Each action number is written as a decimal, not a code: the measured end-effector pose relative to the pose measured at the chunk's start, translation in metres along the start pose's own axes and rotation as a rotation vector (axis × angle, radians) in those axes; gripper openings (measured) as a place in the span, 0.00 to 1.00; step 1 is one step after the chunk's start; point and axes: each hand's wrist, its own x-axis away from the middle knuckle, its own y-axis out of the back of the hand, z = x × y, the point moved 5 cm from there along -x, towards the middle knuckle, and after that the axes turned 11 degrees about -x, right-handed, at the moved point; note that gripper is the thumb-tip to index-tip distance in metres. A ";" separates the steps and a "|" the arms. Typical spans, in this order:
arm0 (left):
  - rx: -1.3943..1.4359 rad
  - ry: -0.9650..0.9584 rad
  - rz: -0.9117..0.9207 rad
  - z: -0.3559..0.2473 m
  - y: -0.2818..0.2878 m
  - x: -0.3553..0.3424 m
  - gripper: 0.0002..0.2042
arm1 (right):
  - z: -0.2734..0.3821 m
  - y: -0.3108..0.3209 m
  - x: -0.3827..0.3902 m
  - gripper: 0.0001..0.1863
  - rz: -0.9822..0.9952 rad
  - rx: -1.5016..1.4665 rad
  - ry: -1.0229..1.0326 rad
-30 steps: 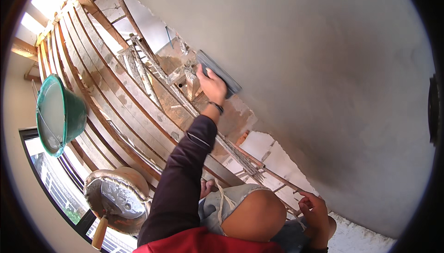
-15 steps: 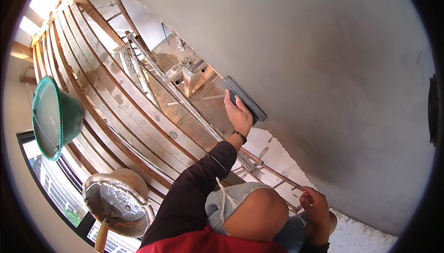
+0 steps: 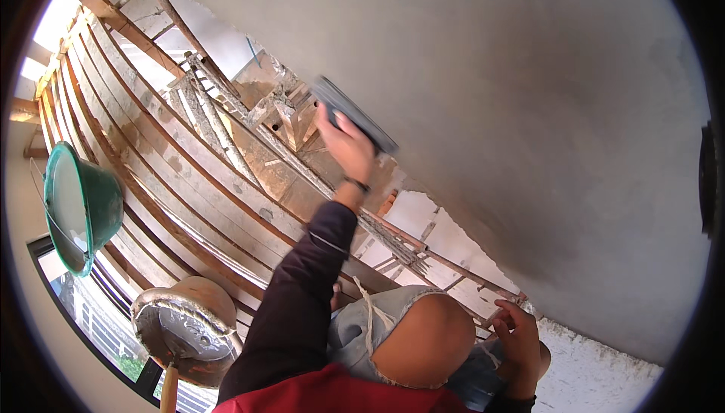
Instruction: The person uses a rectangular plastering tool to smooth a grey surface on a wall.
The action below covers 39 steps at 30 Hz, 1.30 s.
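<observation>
My left hand grips a dark grey plastering float, its long flat face turned toward the grey plastered wall near the ragged plaster edge. Slight blur covers the fingers. Whether the float's whole face touches the wall I cannot tell. Low on the right, my right hand hovers by my bent knee, close to a rusty scaffold pipe. Its fingers are loosely bent with a gap at the thumb, and nothing shows in them.
Slatted planks form a platform on the left. A green bucket and a mortar-smeared bucket holding a wooden-handled tool stand there. Scaffold frames rise past the wall edge, with a lower floor visible through the gaps. A window lies lower left.
My left hand has moved up and to the left with the float, along the wall's edge. My right hand stays near the knee, slightly apart from the pipe. The view has shifted a little.
</observation>
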 end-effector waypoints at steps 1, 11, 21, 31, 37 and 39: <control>0.041 0.065 0.068 -0.009 -0.002 0.062 0.25 | 0.006 -0.004 -0.004 0.21 0.022 0.010 0.024; 0.022 0.147 -0.020 -0.014 0.000 -0.023 0.22 | -0.001 -0.007 0.009 0.22 0.061 0.000 0.058; 0.047 0.076 0.177 -0.046 0.007 0.117 0.25 | 0.015 -0.004 0.001 0.22 0.030 -0.059 0.135; 0.023 0.315 0.133 -0.008 0.003 -0.045 0.22 | 0.012 0.003 0.018 0.24 0.041 0.104 0.179; 0.049 0.078 0.131 -0.035 -0.001 0.096 0.23 | 0.004 0.011 0.027 0.24 0.066 0.007 0.228; 0.055 0.051 0.223 -0.051 0.000 0.185 0.25 | 0.025 0.004 0.021 0.24 0.084 0.029 0.292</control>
